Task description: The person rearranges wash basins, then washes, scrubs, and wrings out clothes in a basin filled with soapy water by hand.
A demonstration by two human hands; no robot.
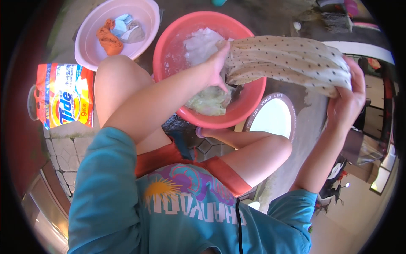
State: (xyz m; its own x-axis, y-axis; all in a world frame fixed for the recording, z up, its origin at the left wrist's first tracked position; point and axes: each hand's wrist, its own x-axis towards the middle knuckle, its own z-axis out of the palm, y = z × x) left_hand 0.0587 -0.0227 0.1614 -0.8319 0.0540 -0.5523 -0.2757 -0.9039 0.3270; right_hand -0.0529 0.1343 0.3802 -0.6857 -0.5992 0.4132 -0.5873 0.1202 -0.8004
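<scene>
A cream cloth with dark dots (287, 59) is stretched between my two hands, gathered into long folds. My left hand (219, 67) grips its left end above the red basin (169, 42); the thumb points down toward the basin. At the far right, raised past the rim, my right hand (349, 93) is closed round the other end. Inside the basin lie a white cloth or suds (201, 44) and a pale yellow-green wet cloth (207, 101). Part of the basin's right side is hidden under the dotted cloth.
A pink basin (84, 42) at the back left holds an orange cloth (109, 38) and light blue and grey cloths. An orange detergent bag (63, 95) stands left of my knee. Right of the red basin is a round white thing with a dark lettered rim (272, 116).
</scene>
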